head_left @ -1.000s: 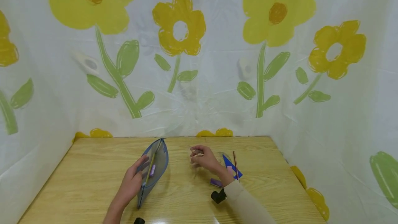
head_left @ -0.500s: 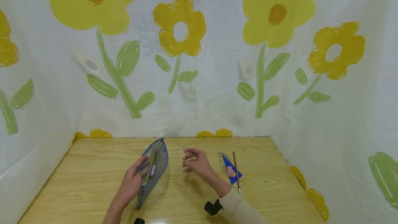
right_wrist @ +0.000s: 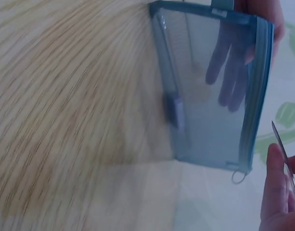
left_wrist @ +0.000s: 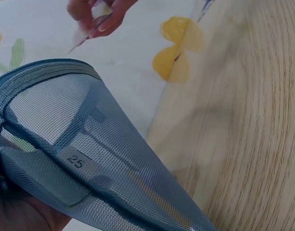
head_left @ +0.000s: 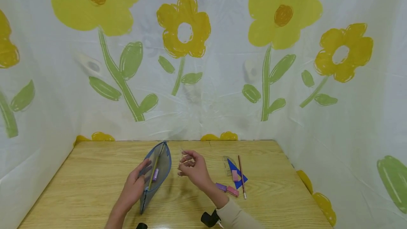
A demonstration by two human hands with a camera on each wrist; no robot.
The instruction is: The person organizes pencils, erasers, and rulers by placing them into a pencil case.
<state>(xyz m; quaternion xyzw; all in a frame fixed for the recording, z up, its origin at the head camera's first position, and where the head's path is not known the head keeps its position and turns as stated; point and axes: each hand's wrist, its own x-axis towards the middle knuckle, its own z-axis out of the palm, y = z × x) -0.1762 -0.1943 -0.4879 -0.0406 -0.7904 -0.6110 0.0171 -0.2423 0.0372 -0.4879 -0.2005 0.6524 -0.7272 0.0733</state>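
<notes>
My left hand (head_left: 135,186) holds a blue-grey mesh pencil case (head_left: 164,170) by its left side, its zipped mouth spread wide. Through the mesh in the right wrist view, fingers (right_wrist: 229,72) show against the far panel. Inside lie a yellowish pencil (head_left: 154,173) and a purple eraser (head_left: 155,175). Just right of the mouth, my right hand (head_left: 197,170) pinches a thin, clear, pointed piece (right_wrist: 281,144) between thumb and fingers. That piece looks like a flat see-through plate seen edge-on; its full shape is hidden by the fingers.
To the right on the wooden table (head_left: 279,193) lie a clear protractor (head_left: 226,165), a blue set square (head_left: 233,166) with a pink eraser (head_left: 235,176) on it, and a dark red pencil (head_left: 240,167). Nearer are a purple eraser (head_left: 221,187) and another pink eraser (head_left: 233,191). A flowered curtain (head_left: 222,91) stands behind.
My right hand has moved left toward the pencil case with the clear piece, its forearm uncovering the two nearer erasers. The left hand and pencil case have stayed put.
</notes>
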